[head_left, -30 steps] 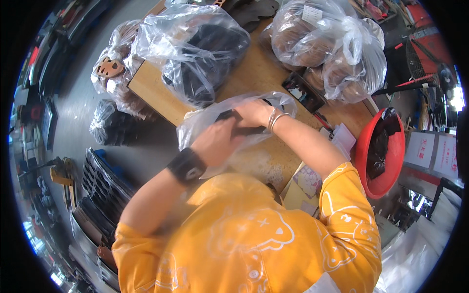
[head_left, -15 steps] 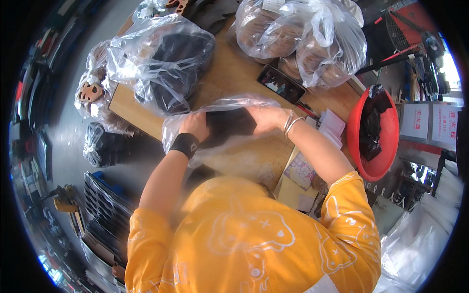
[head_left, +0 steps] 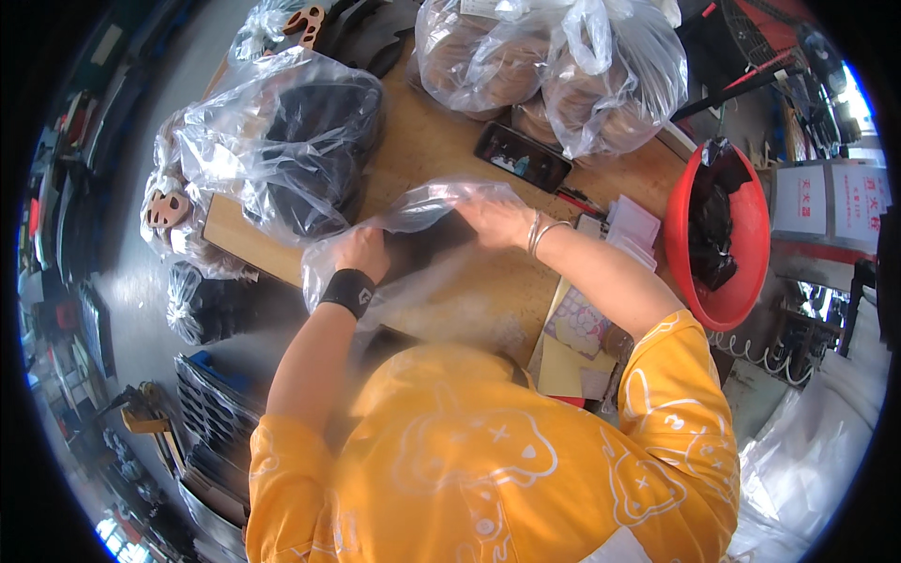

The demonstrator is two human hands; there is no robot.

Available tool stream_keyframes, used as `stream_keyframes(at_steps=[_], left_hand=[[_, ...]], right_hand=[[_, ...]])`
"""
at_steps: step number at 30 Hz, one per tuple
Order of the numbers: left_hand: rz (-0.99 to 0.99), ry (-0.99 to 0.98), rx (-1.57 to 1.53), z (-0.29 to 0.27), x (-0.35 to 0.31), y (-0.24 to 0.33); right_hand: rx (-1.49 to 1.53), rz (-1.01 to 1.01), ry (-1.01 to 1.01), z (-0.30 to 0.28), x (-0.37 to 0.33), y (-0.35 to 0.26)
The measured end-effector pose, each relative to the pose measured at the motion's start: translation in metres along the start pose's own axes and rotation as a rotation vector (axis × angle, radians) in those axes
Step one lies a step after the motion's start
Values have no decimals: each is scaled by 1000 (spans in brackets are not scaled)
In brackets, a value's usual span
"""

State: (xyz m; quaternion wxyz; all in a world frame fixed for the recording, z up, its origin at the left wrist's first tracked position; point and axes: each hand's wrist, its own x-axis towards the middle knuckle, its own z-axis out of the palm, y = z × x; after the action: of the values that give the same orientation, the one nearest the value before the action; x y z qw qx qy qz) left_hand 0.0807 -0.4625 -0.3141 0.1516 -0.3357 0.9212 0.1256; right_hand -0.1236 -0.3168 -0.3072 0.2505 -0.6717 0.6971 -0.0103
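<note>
Both my hands are at a clear plastic bag above the wooden table, with a dark, flat-looking bundle partly inside it. My left hand, with a black wristband, is closed on the bag's left side beside the bundle. My right hand, with bangles on the wrist, grips the bundle's right end, its fingers partly covered by the thin film. The bundle's exact kind cannot be made out.
A large clear bag of black pieces stands on the table at far left. Bags of brown rolled pieces sit at the back, near a phone. Papers lie to the right, by a red basin holding black plastic.
My left hand has shifted slightly left and its fingers have curled tighter. My right hand has moved a little left. The bundle is now tilted, its right end higher.
</note>
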Motion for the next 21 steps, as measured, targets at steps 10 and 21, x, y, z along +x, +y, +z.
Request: stream_keyframes(at_steps=[10,21], left_hand=[[69,41,-100,6,6,-1],[180,-4,58,-44,-25,-8]], right_hand=[[-221,72,381,-14,-32,-22],[-569,63,105,-109,-86,-71]])
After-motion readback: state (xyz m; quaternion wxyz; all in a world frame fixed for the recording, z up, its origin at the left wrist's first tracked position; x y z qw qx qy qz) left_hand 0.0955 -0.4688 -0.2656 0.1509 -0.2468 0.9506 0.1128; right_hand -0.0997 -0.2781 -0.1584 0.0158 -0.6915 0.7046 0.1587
